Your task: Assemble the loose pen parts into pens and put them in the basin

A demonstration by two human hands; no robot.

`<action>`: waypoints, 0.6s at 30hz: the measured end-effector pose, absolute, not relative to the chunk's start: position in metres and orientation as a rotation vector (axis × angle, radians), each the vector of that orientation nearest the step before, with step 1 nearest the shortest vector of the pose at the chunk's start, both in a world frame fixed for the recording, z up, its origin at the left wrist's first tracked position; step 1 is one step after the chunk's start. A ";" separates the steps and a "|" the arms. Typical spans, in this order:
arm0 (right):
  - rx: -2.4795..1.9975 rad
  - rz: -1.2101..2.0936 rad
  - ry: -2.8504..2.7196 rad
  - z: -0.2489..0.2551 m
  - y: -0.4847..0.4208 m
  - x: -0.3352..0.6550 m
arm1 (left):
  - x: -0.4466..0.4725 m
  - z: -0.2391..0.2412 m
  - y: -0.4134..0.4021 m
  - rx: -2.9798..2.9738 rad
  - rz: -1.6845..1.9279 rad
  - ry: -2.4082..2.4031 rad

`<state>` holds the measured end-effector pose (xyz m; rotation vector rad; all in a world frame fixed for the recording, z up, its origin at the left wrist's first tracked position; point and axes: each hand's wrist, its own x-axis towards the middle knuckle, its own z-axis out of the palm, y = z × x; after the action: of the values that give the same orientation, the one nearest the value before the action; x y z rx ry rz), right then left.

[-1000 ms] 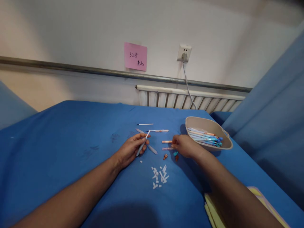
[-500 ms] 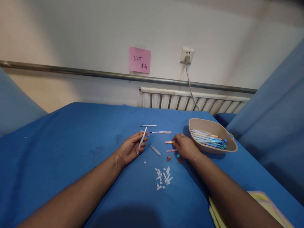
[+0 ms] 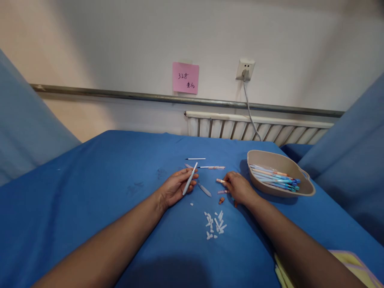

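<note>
My left hand (image 3: 179, 186) is closed around a pale blue-grey pen part (image 3: 189, 183) with a white upper end, tilted upward. In my right hand (image 3: 238, 188), a short orange-and-white patterned pen tube (image 3: 221, 181) is pinched between the fingertips, just over the cloth. Below it lies a pink patterned tube (image 3: 223, 192), partly under that hand. A brown pen tip piece (image 3: 221, 200) rests nearby. Between the hands is another grey pen part (image 3: 205, 190). Farther back lie a white refill (image 3: 195, 159) and a refill beside a patterned tube (image 3: 216, 167).
A beige basket (image 3: 251, 160) holding several pens stands to the right. Several small white pieces (image 3: 215, 224) lie scattered in front. A yellow towel (image 3: 345, 264) is at lower right. Behind the blue-covered table (image 3: 114, 160) are a radiator (image 3: 228, 126) and a plugged-in cord (image 3: 247, 100).
The whole view has shifted, so everything sits slightly further right. My right fingers have closed on the orange-and-white tube, which is now tilted. The left hand keeps its pen part.
</note>
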<state>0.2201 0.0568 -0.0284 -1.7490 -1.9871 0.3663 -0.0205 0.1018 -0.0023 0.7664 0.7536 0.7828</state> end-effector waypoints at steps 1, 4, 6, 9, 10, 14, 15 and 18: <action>-1.710 0.423 -1.933 -0.029 0.057 0.219 | -0.020 -0.002 0.101 0.788 0.780 0.767; -1.543 0.616 -1.729 -0.028 0.056 0.214 | -0.019 -0.003 0.100 0.872 0.752 0.769; -1.433 0.741 -1.596 -0.027 0.056 0.211 | -0.018 -0.003 0.099 0.930 0.735 0.751; -1.303 0.926 -1.421 -0.024 0.056 0.206 | -0.017 -0.004 0.097 1.038 0.716 0.749; -1.274 0.968 -1.378 -0.023 0.055 0.205 | -0.016 -0.004 0.096 1.085 0.710 0.762; -1.232 0.995 -1.331 -0.020 0.055 0.204 | -0.011 -0.004 0.091 1.295 0.662 0.826; -1.232 0.983 -1.345 -0.020 0.055 0.204 | -0.009 -0.004 0.090 1.337 0.644 0.841; -1.231 0.948 -1.415 -0.022 0.055 0.204 | -0.007 -0.004 0.087 1.428 0.600 0.883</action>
<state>0.2041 0.0548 -0.0225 -1.2315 -1.4152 0.9480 -0.0065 0.0873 -0.0037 1.4280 0.8828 0.5997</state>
